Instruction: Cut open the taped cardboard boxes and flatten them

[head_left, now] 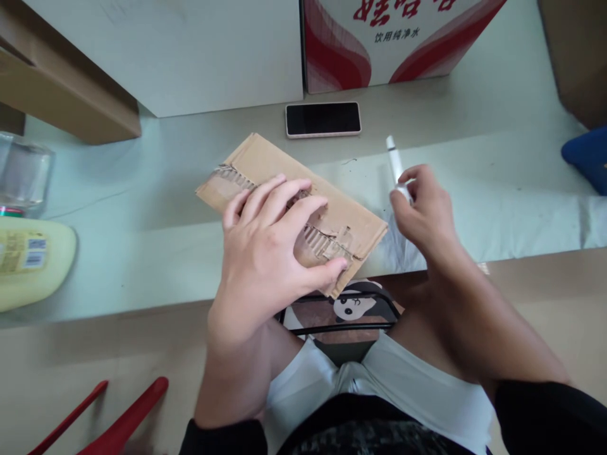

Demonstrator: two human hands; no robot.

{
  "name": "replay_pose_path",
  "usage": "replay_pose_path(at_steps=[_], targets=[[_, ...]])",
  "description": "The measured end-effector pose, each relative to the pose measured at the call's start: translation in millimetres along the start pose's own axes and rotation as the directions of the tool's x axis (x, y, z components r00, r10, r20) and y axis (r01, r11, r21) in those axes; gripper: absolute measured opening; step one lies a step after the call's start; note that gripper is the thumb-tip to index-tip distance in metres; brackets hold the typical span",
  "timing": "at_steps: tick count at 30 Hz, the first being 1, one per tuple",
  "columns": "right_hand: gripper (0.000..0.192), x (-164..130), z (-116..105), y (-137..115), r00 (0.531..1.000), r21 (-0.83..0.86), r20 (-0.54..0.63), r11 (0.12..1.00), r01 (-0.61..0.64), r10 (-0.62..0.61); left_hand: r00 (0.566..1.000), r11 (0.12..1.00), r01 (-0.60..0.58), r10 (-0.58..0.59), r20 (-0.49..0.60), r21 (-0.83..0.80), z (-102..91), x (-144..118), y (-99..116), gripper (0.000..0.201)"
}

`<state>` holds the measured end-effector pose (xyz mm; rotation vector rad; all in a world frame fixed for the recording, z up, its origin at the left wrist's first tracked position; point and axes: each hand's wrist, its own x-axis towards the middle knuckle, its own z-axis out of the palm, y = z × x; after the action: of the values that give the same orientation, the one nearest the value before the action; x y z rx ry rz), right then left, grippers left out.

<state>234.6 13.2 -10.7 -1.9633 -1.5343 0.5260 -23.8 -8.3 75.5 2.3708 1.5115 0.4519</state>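
Observation:
A folded piece of brown cardboard (344, 212) lies tilted across the table's front edge, its near corner jutting past it. Torn strips along its top bare the corrugated layer. My left hand (270, 240) presses down on the cardboard, fingers bent and spread over the torn part, thumb near the front edge. To the right, my right hand (422, 208) is closed round a slim white tool (394, 161) with a dark band near its tip. The tool points away from me, apart from the cardboard; its kind is not clear.
A phone (323, 119) lies behind the cardboard, before a white box (227, 57) and a red-and-white carton (379, 50). At left are a yellow bottle (35, 262) and a clear container (23, 170). Something blue (588, 158) sits at right. Red chair-like parts (128, 417) show below.

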Motion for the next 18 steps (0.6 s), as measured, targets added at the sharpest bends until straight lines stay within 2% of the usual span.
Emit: replay_pose_path(at_steps=[1,2,4,6,8,12,14,16,18], targets=[[0.023,-3,-3,-1,0.998,0.176,-0.025,0.983,0.057,-0.054,1.000,1.000,-0.001,0.001,0.002,-0.003,0.0,0,0,0.052],[0.024,-6,-7,-2,0.992,0.355,-0.033,0.926,0.127,-0.124,1.000,1.000,0.000,0.000,0.003,-0.003,0.0,0,0,0.051],[0.027,-11,-17,-5,0.956,0.647,-0.018,0.725,0.236,-0.294,1.000,1.000,0.002,-0.002,0.004,-0.002,0.1,0,0,0.051],[0.032,-17,-28,-11,0.893,0.810,-0.001,0.524,0.265,-0.450,1.000,1.000,0.003,-0.003,0.003,-0.001,0.1,0,0,0.051],[0.031,-22,-36,-17,0.857,0.858,-0.045,0.420,0.297,-0.514,1.000,1.000,0.003,-0.003,0.006,-0.003,-0.1,1,0,0.051],[0.043,-29,-35,-22,0.854,0.818,-0.223,0.387,0.426,-0.469,1.000,1.000,0.008,-0.008,0.012,-0.004,-0.7,1,1,0.052],[0.049,-27,-28,-21,0.840,0.792,-0.265,0.391,0.470,-0.473,1.000,1.000,0.006,-0.006,0.013,-0.006,-0.6,1,1,0.052],[0.051,-23,-21,-19,0.808,0.728,-0.305,0.423,0.539,-0.505,1.000,1.000,0.004,-0.004,0.011,-0.008,-0.3,1,0,0.053],[0.046,-20,-18,-20,0.752,0.638,-0.381,0.436,0.635,-0.537,1.000,1.000,0.005,-0.005,0.007,-0.011,0.1,0,0,0.051]])
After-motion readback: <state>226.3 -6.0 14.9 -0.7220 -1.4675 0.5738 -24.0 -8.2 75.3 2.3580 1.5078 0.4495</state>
